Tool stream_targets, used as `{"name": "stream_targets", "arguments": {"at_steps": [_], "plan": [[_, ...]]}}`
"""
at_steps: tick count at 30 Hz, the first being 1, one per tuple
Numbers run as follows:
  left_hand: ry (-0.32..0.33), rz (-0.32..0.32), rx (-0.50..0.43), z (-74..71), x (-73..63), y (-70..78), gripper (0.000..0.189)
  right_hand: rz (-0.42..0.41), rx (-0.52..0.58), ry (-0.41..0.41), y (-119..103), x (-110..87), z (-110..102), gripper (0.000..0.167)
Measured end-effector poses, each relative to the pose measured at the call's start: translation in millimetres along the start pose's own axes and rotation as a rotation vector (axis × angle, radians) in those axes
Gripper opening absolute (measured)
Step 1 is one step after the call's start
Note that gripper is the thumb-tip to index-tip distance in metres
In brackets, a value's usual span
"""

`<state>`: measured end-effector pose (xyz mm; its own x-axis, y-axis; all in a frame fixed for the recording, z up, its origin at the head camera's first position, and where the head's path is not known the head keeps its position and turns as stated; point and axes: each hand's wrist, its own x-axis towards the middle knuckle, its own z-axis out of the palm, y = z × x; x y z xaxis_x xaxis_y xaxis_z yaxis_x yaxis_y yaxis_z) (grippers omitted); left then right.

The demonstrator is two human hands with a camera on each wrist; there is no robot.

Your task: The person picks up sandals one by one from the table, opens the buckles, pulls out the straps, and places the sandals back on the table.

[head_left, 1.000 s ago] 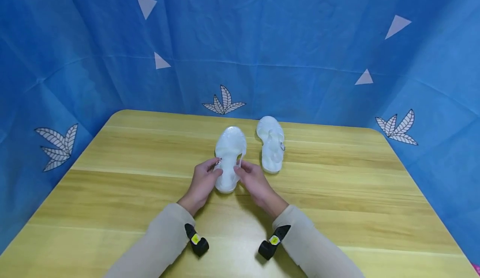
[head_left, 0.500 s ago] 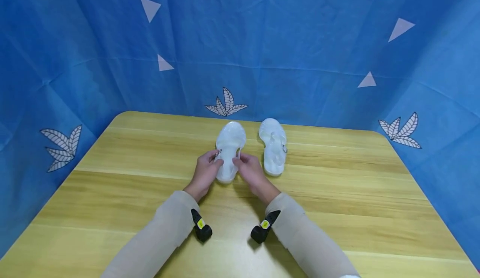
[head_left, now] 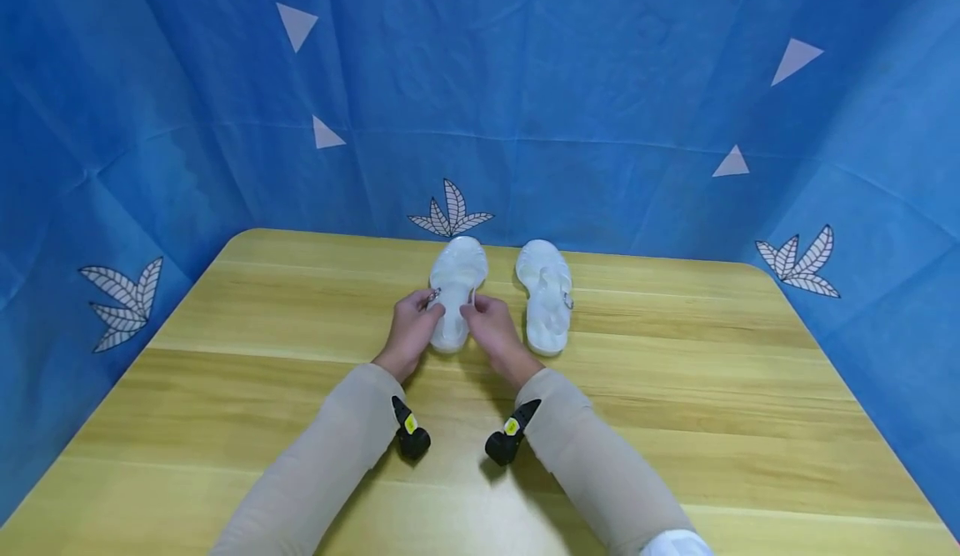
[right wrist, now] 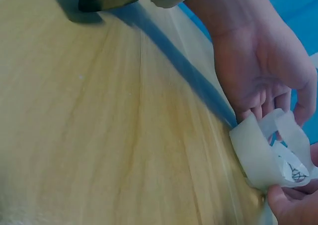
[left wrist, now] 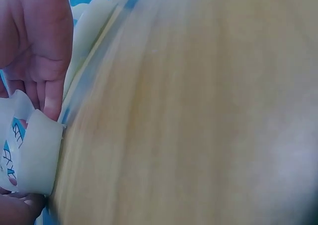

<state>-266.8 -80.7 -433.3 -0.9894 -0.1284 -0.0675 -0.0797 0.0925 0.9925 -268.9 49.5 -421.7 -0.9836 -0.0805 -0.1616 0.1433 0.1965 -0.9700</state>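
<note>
A white, slightly see-through jelly sandal [head_left: 459, 264] points away from me near the table's far edge. My left hand [head_left: 411, 331] grips its left side by a small metal buckle [head_left: 433, 296], thumb on top. On the opposite side my right hand [head_left: 493, 329] pinches the sandal, thumb also on top. In the right wrist view the heel end [right wrist: 253, 150] appears between both hands, low over the table; whether it touches cannot be told. A matching white sandal [head_left: 545, 306] lies just to the right, toe away, roughly parallel, its buckle on the right side.
Both sandals are on a yellow wood-grain table [head_left: 712, 389] with rounded far corners. Behind it hangs a blue cloth [head_left: 600, 81] printed with leaves and triangles. Black wrist cameras [head_left: 411, 431] hang under both beige sleeves, over the table.
Both hands have moved forward with the gripped sandal, bringing it about level with the other one. The second sandal stays where it was on the table.
</note>
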Motion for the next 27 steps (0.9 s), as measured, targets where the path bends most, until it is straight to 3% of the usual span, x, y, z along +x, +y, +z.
{"name": "stream_targets", "arguments": {"at_steps": [8, 13, 17, 22, 27], "plan": [[-0.002, -0.05, 0.033, 3.3, 3.1, 1.6, 0.046, 0.005, -0.015, 0.02, 1.7, 2.4, 1.0, 0.034], [-0.008, -0.047, 0.044, 4.3, 5.9, 4.0, 0.047, 0.027, -0.015, 0.027, 1.5, 5.3, 0.9, 0.037], [0.0, -0.032, 0.129, 4.2, 7.8, 8.8, 0.049, 0.031, -0.007, 0.026, -1.6, 5.0, -2.0, 0.042], [0.016, 0.029, 0.263, 6.6, 4.6, 20.8, 0.052, 0.036, 0.018, 0.038, -6.1, 2.5, -10.9, 0.05], [0.022, 0.136, 0.379, 10.3, 1.6, 35.1, 0.05, 0.029, 0.046, 0.033, -11.0, -0.2, -20.7, 0.053]]}}
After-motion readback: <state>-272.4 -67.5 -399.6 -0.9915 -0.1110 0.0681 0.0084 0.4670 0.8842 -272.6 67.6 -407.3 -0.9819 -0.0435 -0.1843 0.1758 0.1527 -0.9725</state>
